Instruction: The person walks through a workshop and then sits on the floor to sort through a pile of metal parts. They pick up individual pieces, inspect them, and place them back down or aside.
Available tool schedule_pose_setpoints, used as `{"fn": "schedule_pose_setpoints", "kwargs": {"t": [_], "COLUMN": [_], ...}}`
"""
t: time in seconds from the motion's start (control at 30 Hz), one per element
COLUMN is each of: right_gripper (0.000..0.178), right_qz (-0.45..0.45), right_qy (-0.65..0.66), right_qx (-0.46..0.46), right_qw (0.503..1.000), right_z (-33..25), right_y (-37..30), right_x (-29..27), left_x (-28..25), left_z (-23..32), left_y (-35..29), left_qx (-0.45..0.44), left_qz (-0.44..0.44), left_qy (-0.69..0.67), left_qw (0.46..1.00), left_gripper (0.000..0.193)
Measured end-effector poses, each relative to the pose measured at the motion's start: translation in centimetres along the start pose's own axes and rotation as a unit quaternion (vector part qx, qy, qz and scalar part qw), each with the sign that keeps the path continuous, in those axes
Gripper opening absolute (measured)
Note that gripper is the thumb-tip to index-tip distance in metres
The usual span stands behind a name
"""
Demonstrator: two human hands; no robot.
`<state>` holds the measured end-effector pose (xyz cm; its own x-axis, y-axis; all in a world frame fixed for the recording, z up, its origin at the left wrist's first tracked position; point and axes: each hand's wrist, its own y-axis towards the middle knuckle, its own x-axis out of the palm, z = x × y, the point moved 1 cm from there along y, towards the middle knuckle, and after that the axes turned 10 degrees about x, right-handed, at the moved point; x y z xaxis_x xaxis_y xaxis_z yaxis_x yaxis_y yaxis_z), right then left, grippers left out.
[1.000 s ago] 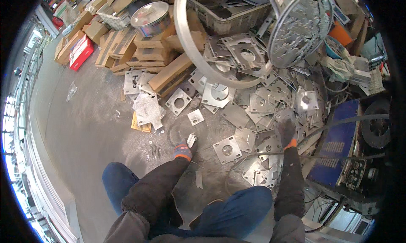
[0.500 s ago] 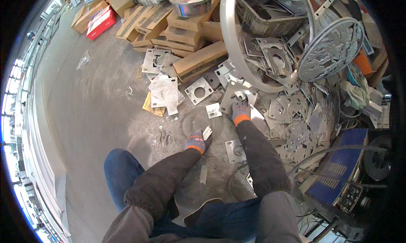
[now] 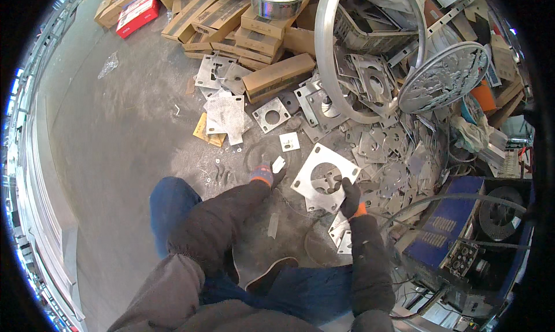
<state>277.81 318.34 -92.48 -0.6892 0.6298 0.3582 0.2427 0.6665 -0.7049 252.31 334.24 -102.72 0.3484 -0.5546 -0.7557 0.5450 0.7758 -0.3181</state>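
My right hand [image 3: 350, 199], in a dark glove with an orange cuff, grips a square metal plate [image 3: 311, 167] by its right edge. The plate has a large round hole and small slots at its corners; it is tilted above the floor. Another plate is partly hidden beneath it. To the left, low over the floor, my gloved left hand [image 3: 263, 173] is closed on a few small pale flat pieces [image 3: 278, 164]. Just beyond lies a small square plate [image 3: 289, 141], and past that a plate with a round hole [image 3: 272, 115].
Metal offcuts [image 3: 399, 173] are heaped on the right, below a large metal ring [image 3: 327, 54] and a crusted round disc [image 3: 445, 78]. Cardboard boxes [image 3: 277, 78] are stacked at the back. A blue machine [image 3: 445, 216] with cables stands at the lower right.
My right hand has come back toward me from the pile, and the large holed plate is now raised in it. The left hand has shifted slightly away, still holding the small pieces.
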Motion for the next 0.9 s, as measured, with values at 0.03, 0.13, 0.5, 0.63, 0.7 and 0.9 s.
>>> {"fn": "schedule_pose_setpoints", "kwargs": {"t": [0.03,0.13,0.5,0.63,0.7,0.9], "right_gripper": [0.027,0.03,0.032,0.041,0.035,0.042], "right_qz": [0.008,-0.028,-0.023,0.07,0.132,0.031], "right_qy": [0.001,-0.001,-0.149,-0.354,-0.437,-0.096], "right_qx": [0.046,0.013,0.03,0.042,-0.014,-0.18], "right_qw": [0.999,1.0,0.988,0.932,0.89,0.978], "right_z": [1.0,3.0,3.7,2.0,-1.3,-16.1], "right_y": [-0.5,-1.9,-2.0,-2.4,-2.9,-2.9], "right_x": [0.5,1.8,4.6,3.9,3.0,-1.0], "left_x": [-0.5,-2.4,-6.5,-5.3,-4.1,0.0], "left_z": [-0.2,-0.5,2.7,2.3,1.5,-2.2], "left_y": [0.3,0.3,-1.7,-1.7,-1.2,-0.4], "left_qx": [-0.033,-0.114,-0.097,-0.069,-0.063,-0.135], "left_qz": [-0.04,-0.104,-0.143,-0.052,-0.094,-0.055], "left_qy": [-0.147,-0.481,-0.551,-0.532,-0.545,-0.428], "left_qw": [0.988,0.863,0.816,0.842,0.831,0.892], "left_gripper": [0.043,0.038,0.045,0.048,0.045,0.036]}}
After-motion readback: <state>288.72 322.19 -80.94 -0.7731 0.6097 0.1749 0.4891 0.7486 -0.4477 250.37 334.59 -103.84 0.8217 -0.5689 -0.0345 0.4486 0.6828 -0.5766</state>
